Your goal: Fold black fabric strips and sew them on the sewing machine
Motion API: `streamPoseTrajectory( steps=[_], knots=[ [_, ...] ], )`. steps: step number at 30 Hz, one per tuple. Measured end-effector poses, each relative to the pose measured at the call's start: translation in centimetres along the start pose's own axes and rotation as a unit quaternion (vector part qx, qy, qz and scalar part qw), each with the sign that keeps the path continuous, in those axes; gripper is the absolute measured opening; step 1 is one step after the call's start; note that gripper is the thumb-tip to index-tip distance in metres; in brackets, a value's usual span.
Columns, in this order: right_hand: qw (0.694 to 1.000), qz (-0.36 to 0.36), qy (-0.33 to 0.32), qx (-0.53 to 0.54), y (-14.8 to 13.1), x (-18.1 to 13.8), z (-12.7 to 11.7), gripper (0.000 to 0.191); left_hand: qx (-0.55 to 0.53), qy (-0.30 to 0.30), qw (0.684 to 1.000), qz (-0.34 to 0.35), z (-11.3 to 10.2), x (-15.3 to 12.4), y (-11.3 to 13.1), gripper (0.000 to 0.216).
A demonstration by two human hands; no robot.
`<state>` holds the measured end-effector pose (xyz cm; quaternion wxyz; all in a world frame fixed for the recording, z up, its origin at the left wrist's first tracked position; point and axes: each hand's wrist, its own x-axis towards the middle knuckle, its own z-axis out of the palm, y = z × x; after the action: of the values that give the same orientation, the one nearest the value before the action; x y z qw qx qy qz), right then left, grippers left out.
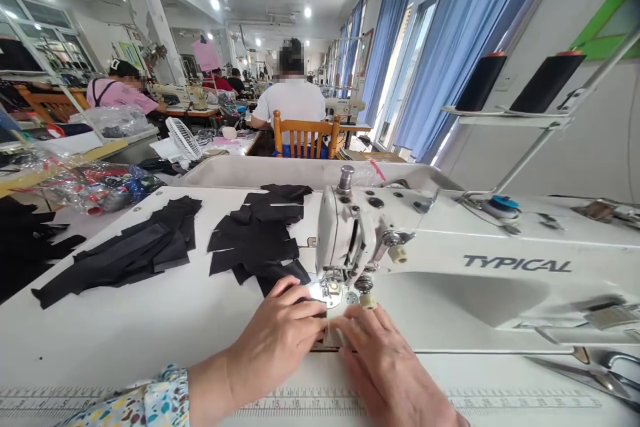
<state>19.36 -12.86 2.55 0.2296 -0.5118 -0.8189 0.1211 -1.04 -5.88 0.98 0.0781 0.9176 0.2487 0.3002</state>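
My left hand [283,323] is beside the needle area of a white sewing machine [425,247], its fingers bent over a black fabric piece [315,303] by the presser foot. Just in front of the foot, my right hand [385,357] has its fingertips drawn together near my left fingertips. Motion blurs it, and whatever it pinches is hidden. Behind my left hand, a loose pile of black fabric pieces [260,230] reaches toward the machine head. Farther left lies a second pile of black strips [135,250].
Scissors [590,373] lie at the right edge. A printed ruler tape [285,403] runs along the table front. Black thread cones [483,80] stand on a rack at right. A small white fan [183,140] and a bagged heap [110,187] are at left. Co-workers sit ahead.
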Motion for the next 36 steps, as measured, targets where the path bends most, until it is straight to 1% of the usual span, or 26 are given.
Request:
streamPoseTrajectory(
  steps=[3,7,11,16,19,23,28,32,36],
  knots=[
    [1.0,-0.005,0.014,-0.001,0.7,0.6,0.1,0.029,-0.011,0.008,1.0,-0.011,0.2,-0.2,-0.2,0.024],
    [1.0,-0.008,0.023,-0.019,1.1,0.9,0.4,0.033,-0.021,0.03,0.999,-0.015,0.7,-0.4,-0.5,0.022],
    [0.998,-0.007,0.037,-0.046,1.4,1.0,0.6,0.036,-0.031,0.038,0.999,-0.021,1.0,-0.3,-0.9,0.02],
    [0.998,-0.02,-0.01,-0.06,2.0,1.4,0.7,0.04,-0.034,0.05,0.998,-0.017,1.2,-0.4,-1.3,0.019],
    [0.997,-0.02,-0.029,-0.065,2.3,1.4,0.8,0.038,-0.035,0.046,0.998,-0.021,1.3,-0.4,-1.4,0.018],
    [0.996,-0.014,-0.01,-0.093,2.6,1.0,1.3,0.034,-0.042,0.04,0.998,-0.03,1.1,-0.5,-1.4,0.017],
    [0.994,-0.018,-0.011,-0.106,2.8,0.9,1.4,0.033,-0.044,0.043,0.998,-0.03,1.2,-0.6,-1.4,0.02],
    [0.993,-0.029,0.006,-0.112,2.9,1.1,1.4,0.035,-0.044,0.046,0.997,-0.035,1.2,-0.5,-1.4,0.019],
    [0.989,-0.034,0.037,-0.136,2.8,1.1,1.6,0.037,-0.041,0.059,0.996,-0.047,1.1,-0.5,-1.3,0.021]
  ],
)
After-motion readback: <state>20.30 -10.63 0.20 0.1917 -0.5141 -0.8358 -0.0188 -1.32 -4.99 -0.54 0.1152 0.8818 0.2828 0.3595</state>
